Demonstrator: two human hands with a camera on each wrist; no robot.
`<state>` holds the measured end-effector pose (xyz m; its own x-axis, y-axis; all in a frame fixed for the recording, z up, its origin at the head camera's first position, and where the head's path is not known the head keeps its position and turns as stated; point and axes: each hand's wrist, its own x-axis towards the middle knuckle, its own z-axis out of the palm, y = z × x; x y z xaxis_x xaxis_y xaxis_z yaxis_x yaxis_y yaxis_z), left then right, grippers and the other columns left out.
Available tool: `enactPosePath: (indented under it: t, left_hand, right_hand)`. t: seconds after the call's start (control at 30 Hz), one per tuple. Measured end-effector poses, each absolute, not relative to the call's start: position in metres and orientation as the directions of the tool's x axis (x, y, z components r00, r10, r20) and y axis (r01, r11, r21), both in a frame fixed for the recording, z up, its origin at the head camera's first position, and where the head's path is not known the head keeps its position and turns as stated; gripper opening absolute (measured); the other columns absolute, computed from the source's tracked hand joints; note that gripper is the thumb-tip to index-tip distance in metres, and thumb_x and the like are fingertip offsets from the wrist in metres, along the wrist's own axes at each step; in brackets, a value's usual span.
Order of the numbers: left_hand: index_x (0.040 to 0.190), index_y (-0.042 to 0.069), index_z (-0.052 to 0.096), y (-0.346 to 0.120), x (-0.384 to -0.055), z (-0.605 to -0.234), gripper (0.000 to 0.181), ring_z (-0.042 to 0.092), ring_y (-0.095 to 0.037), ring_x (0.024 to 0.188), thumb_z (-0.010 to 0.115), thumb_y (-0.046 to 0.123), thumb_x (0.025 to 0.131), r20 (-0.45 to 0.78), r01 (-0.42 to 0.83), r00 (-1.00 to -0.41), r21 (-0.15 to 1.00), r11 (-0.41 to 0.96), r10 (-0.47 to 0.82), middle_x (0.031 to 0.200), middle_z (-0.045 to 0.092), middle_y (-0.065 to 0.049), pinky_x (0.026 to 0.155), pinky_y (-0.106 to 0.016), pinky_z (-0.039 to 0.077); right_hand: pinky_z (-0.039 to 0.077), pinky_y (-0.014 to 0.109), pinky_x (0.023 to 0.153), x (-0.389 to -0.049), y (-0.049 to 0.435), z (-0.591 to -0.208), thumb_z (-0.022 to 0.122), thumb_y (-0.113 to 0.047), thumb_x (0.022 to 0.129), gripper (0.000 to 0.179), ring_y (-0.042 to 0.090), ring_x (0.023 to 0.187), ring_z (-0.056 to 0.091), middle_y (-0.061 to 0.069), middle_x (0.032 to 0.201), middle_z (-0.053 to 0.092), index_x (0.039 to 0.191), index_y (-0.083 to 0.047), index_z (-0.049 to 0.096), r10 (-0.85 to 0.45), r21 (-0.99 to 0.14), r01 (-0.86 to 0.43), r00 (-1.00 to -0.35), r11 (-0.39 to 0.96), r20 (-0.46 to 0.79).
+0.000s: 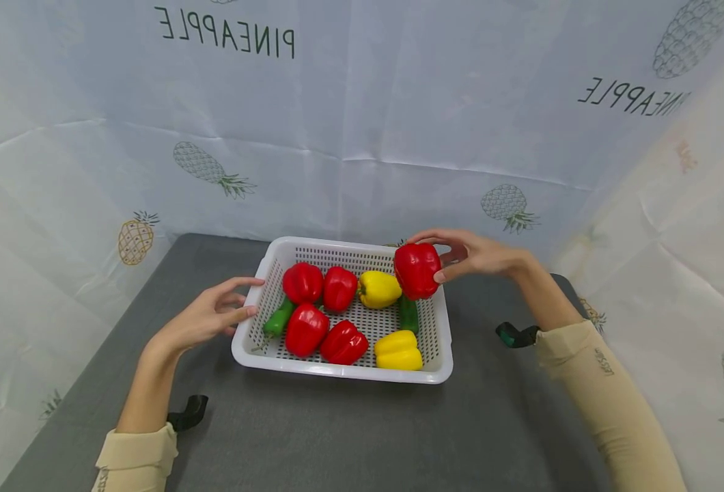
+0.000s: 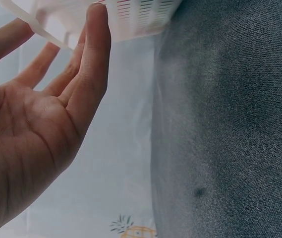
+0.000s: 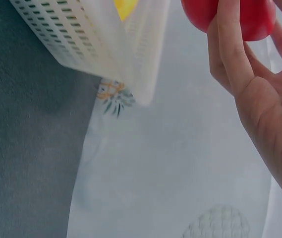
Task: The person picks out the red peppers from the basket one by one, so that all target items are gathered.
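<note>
A red bell pepper (image 1: 417, 270) is in my right hand (image 1: 481, 254), fingers and thumb around it, above the right end of a white basket (image 1: 337, 370). The right wrist view shows the pepper's underside (image 3: 257, 20) raised beside the basket wall. My left hand (image 1: 205, 316) is at the basket's left rim, fingers loosely bent, fingertips against or close to it; the left wrist view shows the palm (image 2: 36, 119) with nothing in it. Inside the basket lie several red peppers (image 1: 307, 329), two yellow peppers (image 1: 398, 350), a green pepper (image 1: 279, 318) and a dark green cucumber-like vegetable (image 1: 408, 314).
The basket stands on a grey cloth-covered table (image 1: 337, 430). White curtains (image 1: 399, 123) printed with pineapples hang behind and at both sides. A black strap (image 1: 188, 413) shows at the left wrist and another black strap (image 1: 518, 335) at the right.
</note>
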<state>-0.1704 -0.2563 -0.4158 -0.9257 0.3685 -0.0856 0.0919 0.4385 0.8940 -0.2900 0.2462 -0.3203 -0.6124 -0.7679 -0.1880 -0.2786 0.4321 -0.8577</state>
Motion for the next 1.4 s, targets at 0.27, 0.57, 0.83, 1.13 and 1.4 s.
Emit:
enactPosePath:
  t: [0.27,0.57,0.83,1.13,1.4]
  left_hand:
    - [0.163,0.009,0.043,-0.256,-0.171,-0.417,0.063,0.072,-0.030,0.111,0.069,0.018,0.106,-0.081,0.095,-0.927,0.894,0.439,0.366,0.133,0.068,-0.028,0.080,-0.040,0.067]
    - [0.163,0.009,0.042,-0.256,-0.171,-0.417,0.064,0.072,-0.030,0.110,0.069,0.018,0.106,-0.091,0.083,-0.925,0.899,0.429,0.369,0.132,0.067,-0.028,0.079,-0.038,0.067]
    - [0.163,0.009,0.042,-0.256,-0.171,-0.416,0.064,0.071,-0.029,0.109,0.070,0.019,0.106,-0.098,0.076,-0.927,0.896,0.437,0.362,0.131,0.068,-0.027,0.080,-0.039,0.067]
    - [0.163,0.009,0.042,-0.256,-0.172,-0.416,0.064,0.071,-0.031,0.112,0.069,0.020,0.106,-0.101,0.069,-0.929,0.898,0.434,0.356,0.134,0.066,-0.029,0.082,-0.042,0.068]
    - [0.164,0.010,0.042,-0.256,-0.173,-0.417,0.065,0.071,-0.031,0.113,0.070,0.020,0.106,-0.100,0.070,-0.931,0.895,0.440,0.351,0.135,0.066,-0.029,0.083,-0.046,0.068]
  right_hand:
    - [0.065,0.046,0.095,-0.292,0.280,-0.320,0.081,-0.006,0.087,0.082,0.039,0.128,0.066,0.016,0.167,0.043,0.160,-0.013,0.045,-0.657,-0.877,-0.190,-0.734,0.442,-0.172]
    - [0.065,0.038,0.094,-0.297,0.319,-0.329,0.081,-0.005,0.090,0.084,0.029,0.125,0.067,0.016,0.166,0.042,0.163,-0.020,0.042,-0.562,-0.856,-0.170,-0.811,0.488,-0.159]
    - [0.064,0.037,0.095,-0.304,0.342,-0.343,0.081,-0.007,0.089,0.084,0.030,0.137,0.054,0.010,0.163,0.044,0.162,-0.022,0.043,-0.488,-0.847,-0.115,-0.853,0.518,-0.183]
    - [0.064,0.033,0.095,-0.309,0.358,-0.363,0.076,-0.005,0.092,0.081,0.023,0.139,0.047,0.017,0.166,0.039,0.164,-0.016,0.040,-0.470,-0.850,-0.093,-0.861,0.519,-0.193]
    - [0.064,0.033,0.094,-0.317,0.365,-0.388,0.074,-0.006,0.094,0.077,0.036,0.145,0.043,0.020,0.166,0.040,0.163,-0.014,0.041,-0.431,-0.826,-0.068,-0.875,0.560,-0.219]
